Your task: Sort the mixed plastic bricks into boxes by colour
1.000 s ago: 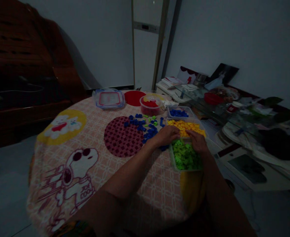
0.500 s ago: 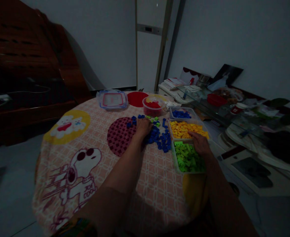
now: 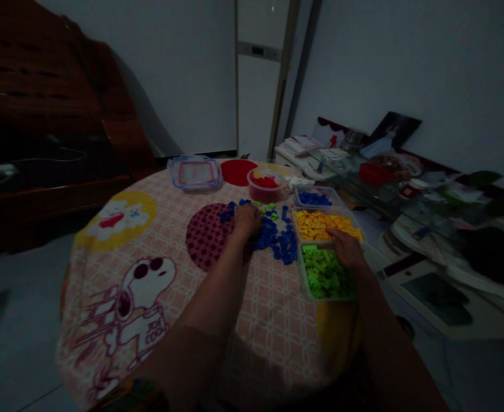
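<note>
My left hand (image 3: pixel 247 220) rests over the loose blue building blocks (image 3: pixel 267 233) heaped on the tablecloth. Its fingers point away and are mostly hidden, so what they hold does not show. A few green blocks (image 3: pixel 271 210) lie just beyond it. On the right, my right hand (image 3: pixel 347 247) hovers at the border of two plastic tubs, its index finger stretched over the yellow blocks (image 3: pixel 316 224). Below that hand sits a tub of green blocks (image 3: pixel 324 273). Behind the yellow tub stands a smaller tub with blue blocks (image 3: pixel 314 198).
A round tub of red blocks (image 3: pixel 264 184) and stacked clear lids (image 3: pixel 195 173) stand at the far side of the round table (image 3: pixel 273 320). A cluttered glass-topped cabinet (image 3: pixel 355 177) borders it on the right. A wooden bench (image 3: pixel 54 103) is at the left.
My left hand has shifted very slightly among the blue blocks. My right hand stays almost in place over the tubs.
</note>
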{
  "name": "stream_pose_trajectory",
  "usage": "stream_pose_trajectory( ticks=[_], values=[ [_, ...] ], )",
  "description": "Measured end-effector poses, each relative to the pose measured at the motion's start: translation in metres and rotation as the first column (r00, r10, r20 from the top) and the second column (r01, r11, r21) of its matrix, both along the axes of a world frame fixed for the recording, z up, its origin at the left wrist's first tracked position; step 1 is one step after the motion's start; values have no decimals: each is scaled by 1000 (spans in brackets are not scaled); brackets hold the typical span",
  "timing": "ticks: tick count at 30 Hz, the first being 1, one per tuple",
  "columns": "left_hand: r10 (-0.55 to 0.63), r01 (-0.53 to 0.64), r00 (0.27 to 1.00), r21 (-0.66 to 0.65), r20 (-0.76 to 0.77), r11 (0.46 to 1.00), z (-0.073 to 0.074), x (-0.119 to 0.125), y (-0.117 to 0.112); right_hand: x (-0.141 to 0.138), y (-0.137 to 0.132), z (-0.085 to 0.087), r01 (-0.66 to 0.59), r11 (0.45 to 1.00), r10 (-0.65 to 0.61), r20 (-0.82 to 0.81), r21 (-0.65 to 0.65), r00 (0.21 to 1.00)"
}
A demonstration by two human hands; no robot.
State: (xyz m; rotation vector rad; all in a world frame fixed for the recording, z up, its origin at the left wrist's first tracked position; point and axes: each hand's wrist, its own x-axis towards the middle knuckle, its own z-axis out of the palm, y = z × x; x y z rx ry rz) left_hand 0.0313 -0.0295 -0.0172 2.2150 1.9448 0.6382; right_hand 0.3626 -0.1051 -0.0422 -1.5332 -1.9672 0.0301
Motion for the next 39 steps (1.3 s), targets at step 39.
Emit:
stream_pose_trajectory(
  ticks=[39],
  values=[
    [-47,43,998,-103,-38,994,19,1,-14,-5,-5,10,-2,1000,6,-147,24,989]
  ],
)
